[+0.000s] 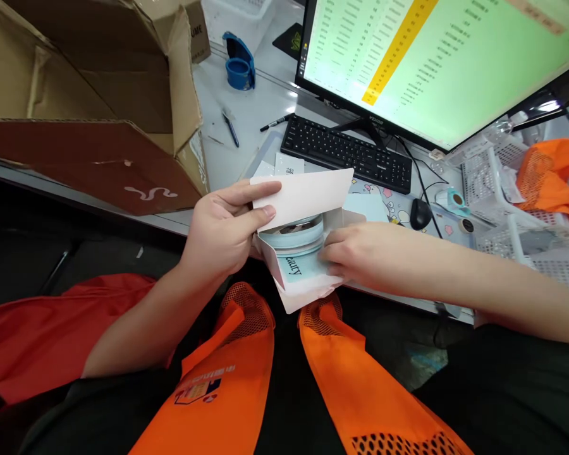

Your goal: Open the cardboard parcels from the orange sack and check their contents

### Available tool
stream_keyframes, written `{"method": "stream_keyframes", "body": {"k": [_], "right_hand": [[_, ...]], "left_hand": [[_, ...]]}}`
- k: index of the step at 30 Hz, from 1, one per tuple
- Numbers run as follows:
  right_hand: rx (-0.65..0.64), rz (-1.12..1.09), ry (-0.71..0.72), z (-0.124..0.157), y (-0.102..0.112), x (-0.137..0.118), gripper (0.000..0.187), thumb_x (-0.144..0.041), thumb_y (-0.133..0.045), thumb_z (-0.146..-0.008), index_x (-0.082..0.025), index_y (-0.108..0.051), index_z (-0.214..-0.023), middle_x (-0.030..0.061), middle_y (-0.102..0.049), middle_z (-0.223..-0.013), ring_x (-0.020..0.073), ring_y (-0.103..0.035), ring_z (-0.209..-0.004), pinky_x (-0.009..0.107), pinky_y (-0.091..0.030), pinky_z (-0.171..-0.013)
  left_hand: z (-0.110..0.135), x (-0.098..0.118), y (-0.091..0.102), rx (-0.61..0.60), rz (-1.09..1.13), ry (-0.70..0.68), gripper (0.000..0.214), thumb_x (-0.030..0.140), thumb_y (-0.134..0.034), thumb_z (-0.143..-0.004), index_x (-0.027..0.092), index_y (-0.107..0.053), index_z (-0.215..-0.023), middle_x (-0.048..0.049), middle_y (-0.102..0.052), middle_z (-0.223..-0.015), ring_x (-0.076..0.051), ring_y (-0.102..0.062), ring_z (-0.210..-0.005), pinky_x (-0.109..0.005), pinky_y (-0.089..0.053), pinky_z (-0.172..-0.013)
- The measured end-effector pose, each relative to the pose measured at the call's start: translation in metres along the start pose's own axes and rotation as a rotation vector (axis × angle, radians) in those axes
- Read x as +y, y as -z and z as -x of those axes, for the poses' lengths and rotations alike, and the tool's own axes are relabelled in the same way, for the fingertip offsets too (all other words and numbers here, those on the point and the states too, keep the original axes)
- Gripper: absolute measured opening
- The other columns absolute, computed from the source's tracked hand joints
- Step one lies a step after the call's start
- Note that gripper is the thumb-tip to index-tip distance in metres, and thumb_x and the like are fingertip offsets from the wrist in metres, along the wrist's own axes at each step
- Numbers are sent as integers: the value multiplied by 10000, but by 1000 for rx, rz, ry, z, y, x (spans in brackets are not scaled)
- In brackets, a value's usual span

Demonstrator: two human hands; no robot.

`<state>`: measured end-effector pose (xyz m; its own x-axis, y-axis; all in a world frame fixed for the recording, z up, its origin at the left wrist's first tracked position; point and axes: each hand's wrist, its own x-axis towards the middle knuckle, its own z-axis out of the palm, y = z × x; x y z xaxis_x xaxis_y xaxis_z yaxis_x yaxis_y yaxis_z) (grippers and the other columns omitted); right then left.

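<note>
An open white carton (303, 196) is tilted in front of me, above the desk's front edge. My left hand (225, 224) grips its left side, the thumb and forefinger on the raised white flap. Inside sits a round, pale blue container (294, 237) with a shiny top. Below it shows a light blue panel (294, 265) with black lettering. At the carton's right side, my right hand (346, 249) has its fingers curled in beside the container. Their tips are partly hidden, so what they pinch cannot be made out.
A large open cardboard box (99, 151) stands at the left. Behind the carton are a keyboard (348, 151), a monitor (431, 63) and a mouse (420, 214). White baskets (493, 180) stand at the right. A pen (231, 129) and a blue flip-top lid (239, 66) lie farther back.
</note>
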<state>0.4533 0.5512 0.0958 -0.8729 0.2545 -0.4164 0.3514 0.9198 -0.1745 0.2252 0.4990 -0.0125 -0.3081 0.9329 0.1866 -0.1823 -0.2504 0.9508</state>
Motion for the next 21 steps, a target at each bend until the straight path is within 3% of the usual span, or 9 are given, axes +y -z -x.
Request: {"method": "stream_keyframes", "body": {"k": [6,10,14,16,18,20,21], "right_hand": [[4,267,49,-24,-1,-5,178,-67,-647,-956,-159,-735,-830,89,-745,-853,227,-666,-780,376,-449,-760],[-23,324,49,-42,-7,-5,215,-71,-576,-986,-152,-751,-892,101,-740,-835,239,-668,-778,372,-423,-724],[-22,303,58,-42,7,-9,255,-57,-546,-988,-159,-756,-885,101,-737,-848,236,-671,-811,378,-448,-761],[128,262,60,-30,18,-5,269,-132,-522,-1038,-174,-766,-934,107,-748,-925,246,-682,-879,402,-483,-822],[447,181,-2,-14,20,7,308,-295,-488,-1098,-185,-775,-1088,133,-753,-1107,288,-693,-1049,458,-513,-941],[758,30,-95,-1,7,24,453,-484,-443,-1113,-193,-706,-1340,161,-707,-1327,339,-657,-1237,515,-512,-1052],[844,-76,-114,2,-5,33,546,-563,-418,-1106,-201,-635,-1452,170,-673,-1409,350,-640,-1293,526,-519,-1071]], "left_hand": [[-2,0,8,-25,15,71,341,270,-904,-775,206,-854,-1107,-108,-791,-1136,-307,-775,-1072,-439,-704,-872],[1,-1,10,2,14,75,338,308,-932,-736,199,-867,-1050,-100,-794,-1111,-277,-791,-969,-380,-703,-772],[-2,1,16,27,38,98,348,298,-942,-713,196,-867,-1037,-89,-804,-1066,-245,-787,-874,-343,-690,-699],[-8,1,23,27,44,112,388,307,-946,-722,194,-857,-1082,-84,-810,-1035,-246,-787,-854,-365,-697,-710],[-17,-3,30,43,37,120,439,334,-951,-741,200,-842,-1145,-76,-815,-1017,-247,-785,-852,-384,-702,-736],[-25,-12,35,97,18,94,464,392,-946,-771,212,-831,-1183,-69,-816,-1055,-256,-786,-920,-398,-702,-811],[-27,-17,37,122,-9,50,461,454,-915,-815,222,-825,-1203,-70,-811,-1114,-267,-783,-1000,-410,-694,-882]]}}
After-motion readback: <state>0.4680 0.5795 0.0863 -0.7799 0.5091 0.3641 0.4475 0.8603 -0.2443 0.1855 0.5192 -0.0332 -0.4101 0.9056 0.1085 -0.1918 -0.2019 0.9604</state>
